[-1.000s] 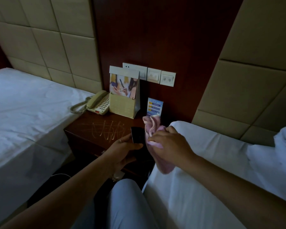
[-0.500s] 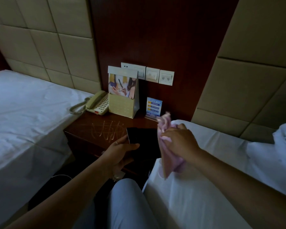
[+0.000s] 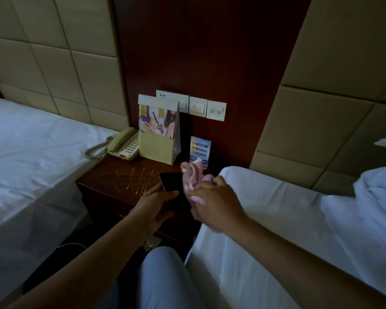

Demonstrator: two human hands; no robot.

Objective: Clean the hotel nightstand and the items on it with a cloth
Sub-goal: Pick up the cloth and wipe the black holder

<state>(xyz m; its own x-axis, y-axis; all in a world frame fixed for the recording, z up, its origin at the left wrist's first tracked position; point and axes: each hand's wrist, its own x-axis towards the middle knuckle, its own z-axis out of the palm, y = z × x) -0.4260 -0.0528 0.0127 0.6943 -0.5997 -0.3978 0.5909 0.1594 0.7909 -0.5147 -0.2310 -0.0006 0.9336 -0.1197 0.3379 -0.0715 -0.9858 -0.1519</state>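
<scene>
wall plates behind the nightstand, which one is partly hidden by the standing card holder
The leftmost wall plate: the card holder overlaps it, while the middle plate and right plate show fully.

A dark wooden nightstand (image 3: 112, 186) stands between two beds, pale scribbled streaks across its top. A crumpled pink cloth (image 3: 193, 175), gripped in the right hand (image 3: 216, 201), touches a flat black slab-like object (image 3: 173, 186) that the left hand (image 3: 153, 208) holds above the nightstand's front edge.
</scene>
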